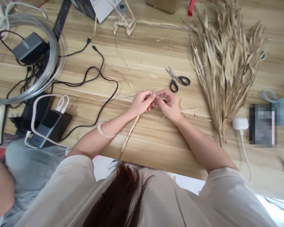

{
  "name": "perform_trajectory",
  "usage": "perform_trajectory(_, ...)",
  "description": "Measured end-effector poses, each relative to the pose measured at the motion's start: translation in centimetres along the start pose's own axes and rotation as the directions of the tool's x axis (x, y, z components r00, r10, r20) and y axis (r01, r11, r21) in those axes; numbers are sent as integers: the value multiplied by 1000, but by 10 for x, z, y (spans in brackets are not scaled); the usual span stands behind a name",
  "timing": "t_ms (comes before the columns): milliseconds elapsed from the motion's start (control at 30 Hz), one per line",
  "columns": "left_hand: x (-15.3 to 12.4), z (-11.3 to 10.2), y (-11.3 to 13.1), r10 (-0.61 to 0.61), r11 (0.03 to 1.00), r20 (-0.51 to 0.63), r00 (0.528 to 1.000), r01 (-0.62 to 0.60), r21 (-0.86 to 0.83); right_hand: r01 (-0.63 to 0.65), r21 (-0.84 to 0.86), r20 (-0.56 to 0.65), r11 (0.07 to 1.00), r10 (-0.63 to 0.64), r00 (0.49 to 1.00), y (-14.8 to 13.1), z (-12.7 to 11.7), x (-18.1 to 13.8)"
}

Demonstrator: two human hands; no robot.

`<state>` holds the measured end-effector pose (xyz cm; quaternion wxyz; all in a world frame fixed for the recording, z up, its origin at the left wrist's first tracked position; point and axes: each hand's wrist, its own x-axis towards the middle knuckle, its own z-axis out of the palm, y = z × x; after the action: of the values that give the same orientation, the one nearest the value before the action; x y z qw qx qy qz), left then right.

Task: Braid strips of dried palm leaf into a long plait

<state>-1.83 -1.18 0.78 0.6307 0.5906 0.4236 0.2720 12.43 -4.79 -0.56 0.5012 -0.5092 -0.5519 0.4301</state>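
Long dark hair [118, 198] hangs closest to the camera, on the near side of the black-handled scissors [173, 76]. Way left of those there's a big coil of silver wire [54, 52], then a squiggly black cable [117, 85]. Left and nearer than the scissors, the braided strip [130, 134] lies slanted, its upper end tucked out of sight under the person's left hand [142, 102]. That hand's pinching a thin pale strand [155, 91], and the right hand [168, 104], just nearer than the scissors, seems pinched on it too; exact grip's too small to make out. Right of the scissors: a huge bunch of dried leaves [224, 69].
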Motion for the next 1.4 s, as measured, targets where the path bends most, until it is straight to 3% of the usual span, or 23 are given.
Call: perform_trajectory(1400, 0, -1, -3, 69, 997, 19, 997, -70, 33, 22, 15, -2, 1000, -22, 1000, 4, 0, 0)
